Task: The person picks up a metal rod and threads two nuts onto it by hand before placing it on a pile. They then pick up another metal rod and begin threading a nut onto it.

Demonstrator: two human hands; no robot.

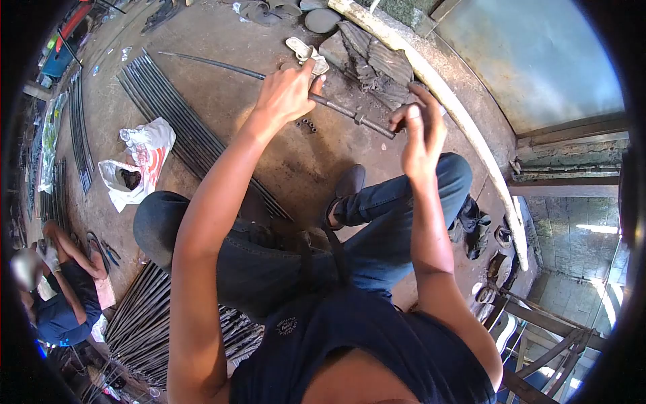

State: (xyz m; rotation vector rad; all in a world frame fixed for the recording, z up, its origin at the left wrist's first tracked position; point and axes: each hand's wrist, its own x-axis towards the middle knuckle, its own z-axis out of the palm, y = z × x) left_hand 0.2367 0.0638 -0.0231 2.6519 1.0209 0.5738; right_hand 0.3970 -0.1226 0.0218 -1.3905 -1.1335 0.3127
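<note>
My left hand (286, 95) is wrapped around a long dark metal rod (212, 62), which slants from the upper left down to the right in front of me. Past that fist the rod's end is threaded, and a nut (359, 119) sits on the thread a short way from the tip. Just beyond the tip is my right hand (424, 135), its fingers curled but apart, with nothing visible in it. The fingertips are dark with dirt. Several small nuts (307, 126) lie on the floor below the rod.
A row of dark rods (175, 111) lies left of my legs, and a thick rod pile (161, 323) is lower left. A white sack (140, 161) stands beside the row. Another person (64, 296) sits at far left. A pale curved pole (464, 111) borders the right.
</note>
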